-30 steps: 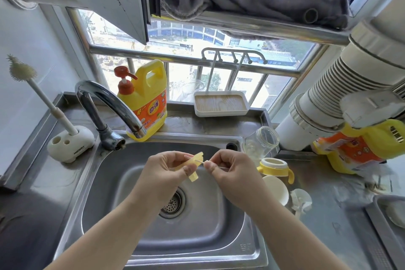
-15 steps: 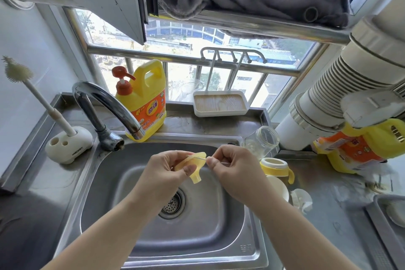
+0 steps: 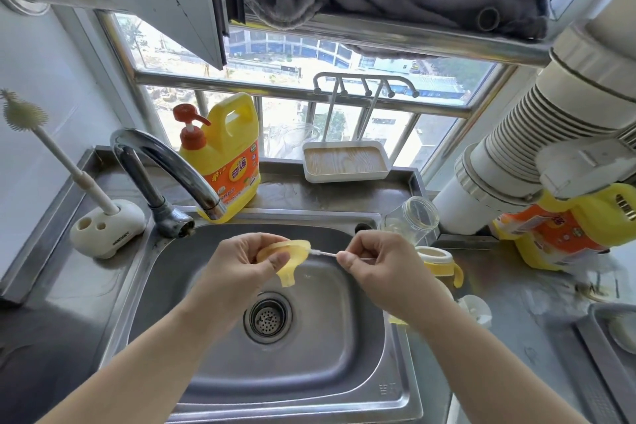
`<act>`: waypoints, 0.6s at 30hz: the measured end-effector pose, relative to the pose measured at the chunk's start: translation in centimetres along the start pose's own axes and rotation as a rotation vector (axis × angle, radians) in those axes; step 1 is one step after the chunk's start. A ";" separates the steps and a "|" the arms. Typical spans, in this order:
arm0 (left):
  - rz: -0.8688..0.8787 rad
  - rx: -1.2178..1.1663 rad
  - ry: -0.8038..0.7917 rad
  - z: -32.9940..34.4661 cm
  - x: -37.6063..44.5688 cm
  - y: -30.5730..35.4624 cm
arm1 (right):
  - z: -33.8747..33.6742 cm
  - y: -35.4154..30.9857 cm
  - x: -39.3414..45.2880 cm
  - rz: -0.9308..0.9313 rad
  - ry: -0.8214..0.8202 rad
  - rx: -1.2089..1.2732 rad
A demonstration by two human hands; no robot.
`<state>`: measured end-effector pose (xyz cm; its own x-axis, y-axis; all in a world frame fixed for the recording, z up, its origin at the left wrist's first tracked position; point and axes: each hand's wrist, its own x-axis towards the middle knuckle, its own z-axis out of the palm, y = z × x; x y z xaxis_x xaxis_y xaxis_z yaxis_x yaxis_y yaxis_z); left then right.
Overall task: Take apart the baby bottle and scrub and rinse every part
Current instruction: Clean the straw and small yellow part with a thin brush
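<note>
Nipple (image 3: pixel 287 256) of the baby bottle, a soft yellow piece, is held above the sink (image 3: pixel 165 286), at about 12 o'clock from the drain (image 3: pixel 267 317). Far at 9 o'clock a white bottle brush (image 3: pixel 62 162) stands tilted in its holder (image 3: pixel 106 231) on the counter (image 3: pixel 51 337). The faucet (image 3: pixel 165 169) bends over the basin, and a yellow detergent jug (image 3: pixel 225 155) stands behind its spout. The left hand (image 3: pixel 241 268) has its grip closed on the nipple, thumb on the front and fingers curled behind. A thin white brush (image 3: pixel 323 253) goes from the nipple edge toward 3 o'clock, and the right hand (image 3: pixel 378 265) pinches it between thumb and forefinger, the other fingers curled in. At 1 o'clock a white tray (image 3: pixel 346 163) sits on the sill. Just right of the sink, the clear bottle body (image 3: pixel 413 220) lies on its side, and the yellow collar with handles (image 3: pixel 438 258) stands near it, partly hidden by the right hand.
</note>
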<state>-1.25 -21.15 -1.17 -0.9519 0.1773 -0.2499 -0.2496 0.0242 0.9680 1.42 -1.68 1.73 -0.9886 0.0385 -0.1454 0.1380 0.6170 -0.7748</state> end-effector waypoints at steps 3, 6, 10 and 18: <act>0.009 0.080 -0.071 -0.4 -0.1 -0.6 | -0.6 0.8 0.3 0.053 -0.011 0.018; 0.036 0.196 -0.178 0.0 -0.5 -0.8 | 0.8 0.7 0.5 0.175 -0.037 0.067; 0.099 0.286 -0.201 0.6 -1.1 -0.8 | 2.0 0.1 0.6 0.323 -0.145 0.187; -0.188 -0.260 -0.339 0.4 -1.8 -0.9 | 3.0 -0.3 0.0 0.287 -0.197 0.290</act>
<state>0.80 -21.13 -1.60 -0.7847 0.5063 -0.3576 -0.4898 -0.1531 0.8583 1.56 -4.16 0.10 -0.8813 0.0079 -0.4725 0.4439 0.3568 -0.8220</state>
